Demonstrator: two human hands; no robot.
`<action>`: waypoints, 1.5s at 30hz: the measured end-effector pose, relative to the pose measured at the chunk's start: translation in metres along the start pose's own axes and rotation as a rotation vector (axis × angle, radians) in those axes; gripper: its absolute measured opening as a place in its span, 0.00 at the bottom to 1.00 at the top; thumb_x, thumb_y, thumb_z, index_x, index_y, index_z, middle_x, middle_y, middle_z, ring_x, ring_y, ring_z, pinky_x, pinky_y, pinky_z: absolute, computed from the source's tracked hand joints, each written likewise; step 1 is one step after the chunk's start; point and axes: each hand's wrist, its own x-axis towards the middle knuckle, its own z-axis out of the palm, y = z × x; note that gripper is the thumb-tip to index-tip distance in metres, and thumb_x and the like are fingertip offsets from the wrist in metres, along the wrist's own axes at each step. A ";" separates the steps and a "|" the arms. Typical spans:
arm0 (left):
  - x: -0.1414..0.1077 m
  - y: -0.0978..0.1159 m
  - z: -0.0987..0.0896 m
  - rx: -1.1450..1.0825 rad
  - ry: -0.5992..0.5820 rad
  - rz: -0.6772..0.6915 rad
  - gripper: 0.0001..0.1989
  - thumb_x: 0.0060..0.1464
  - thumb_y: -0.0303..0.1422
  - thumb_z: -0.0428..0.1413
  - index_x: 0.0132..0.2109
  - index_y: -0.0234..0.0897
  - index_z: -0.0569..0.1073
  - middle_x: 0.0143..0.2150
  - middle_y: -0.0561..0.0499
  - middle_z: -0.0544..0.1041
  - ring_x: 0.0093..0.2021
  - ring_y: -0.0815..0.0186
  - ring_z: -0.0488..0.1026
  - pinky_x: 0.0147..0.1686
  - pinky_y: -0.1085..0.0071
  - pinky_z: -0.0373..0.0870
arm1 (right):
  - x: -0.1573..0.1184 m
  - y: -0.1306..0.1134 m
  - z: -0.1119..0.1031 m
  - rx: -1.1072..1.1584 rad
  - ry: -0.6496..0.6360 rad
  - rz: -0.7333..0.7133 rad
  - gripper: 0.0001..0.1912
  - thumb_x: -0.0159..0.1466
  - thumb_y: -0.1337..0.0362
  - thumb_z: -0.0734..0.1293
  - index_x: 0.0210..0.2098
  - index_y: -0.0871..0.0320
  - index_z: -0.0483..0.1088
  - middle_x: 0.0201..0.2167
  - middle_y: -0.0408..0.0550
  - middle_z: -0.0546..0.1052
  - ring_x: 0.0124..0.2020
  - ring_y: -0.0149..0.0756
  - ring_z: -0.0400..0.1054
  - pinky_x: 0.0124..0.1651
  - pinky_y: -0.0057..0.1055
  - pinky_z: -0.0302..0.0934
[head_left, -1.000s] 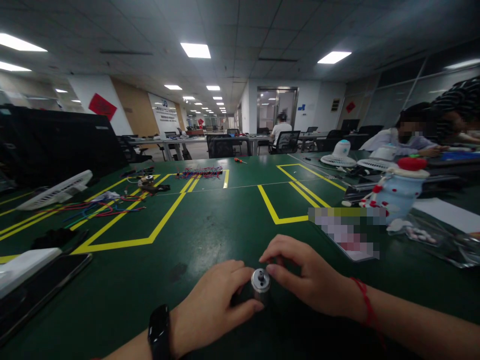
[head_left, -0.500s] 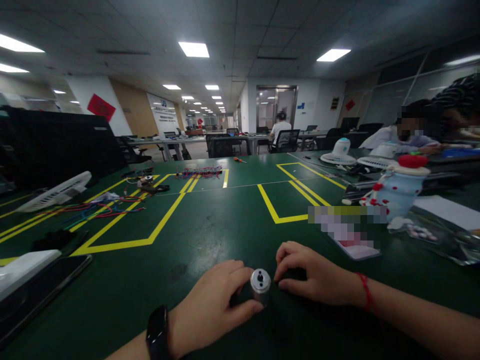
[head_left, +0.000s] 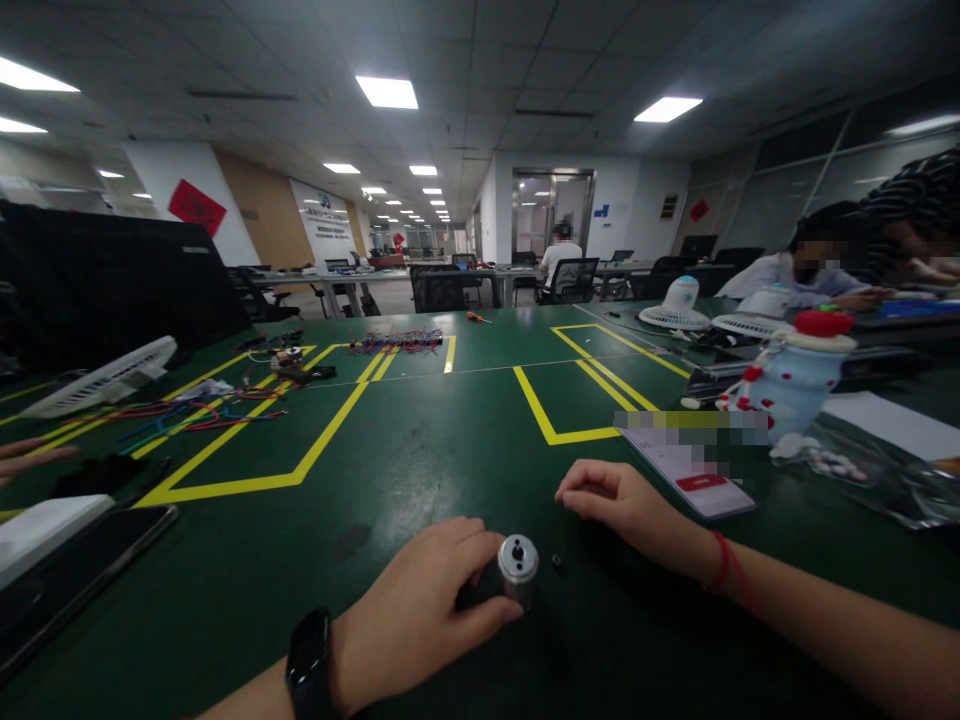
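Note:
My left hand (head_left: 420,610) is closed around a small silver cylindrical motor (head_left: 517,558), thumb on the near side and fingers on the far side. The motor stands upright, its shaft and two dark holes facing up. Just right of it, a tiny dark metal part (head_left: 556,561) lies on the table. My right hand (head_left: 626,505) is beyond that part, its fingers loosely bent and slightly apart, with nothing visible in them. It is near a phone (head_left: 686,465) with a lit screen.
The green table (head_left: 420,440) carries yellow tape outlines, wires (head_left: 202,415) and a screwdriver (head_left: 478,317). At left are a dark phone (head_left: 82,580), a white fan (head_left: 105,380) and another person's hand (head_left: 30,460). A blue cup (head_left: 806,385) and plastic bag (head_left: 900,490) are at right.
My right hand has moved up and right, away from the motor, uncovering the tiny metal part. My left hand keeps its hold. Another person's hand has appeared at the left edge.

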 end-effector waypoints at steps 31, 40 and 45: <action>0.002 0.001 0.003 0.019 0.018 0.026 0.07 0.60 0.37 0.56 0.43 0.41 0.70 0.37 0.52 0.71 0.37 0.62 0.67 0.38 0.68 0.63 | -0.008 -0.041 0.038 -0.032 0.022 -0.323 0.03 0.60 0.65 0.73 0.33 0.58 0.77 0.35 0.42 0.69 0.34 0.27 0.65 0.36 0.25 0.60; 0.003 0.002 0.004 0.023 0.018 0.026 0.07 0.60 0.37 0.57 0.44 0.40 0.70 0.38 0.52 0.72 0.38 0.61 0.67 0.39 0.67 0.63 | -0.006 -0.036 0.039 -0.017 0.033 -0.309 0.03 0.60 0.64 0.72 0.33 0.57 0.77 0.35 0.43 0.71 0.34 0.29 0.65 0.36 0.26 0.61; 0.002 0.001 0.004 0.027 0.016 0.021 0.07 0.59 0.36 0.58 0.44 0.41 0.70 0.38 0.52 0.72 0.37 0.61 0.67 0.37 0.67 0.63 | -0.008 -0.041 0.038 -0.047 -0.050 -0.235 0.03 0.61 0.65 0.71 0.34 0.58 0.77 0.36 0.43 0.72 0.34 0.29 0.66 0.36 0.26 0.61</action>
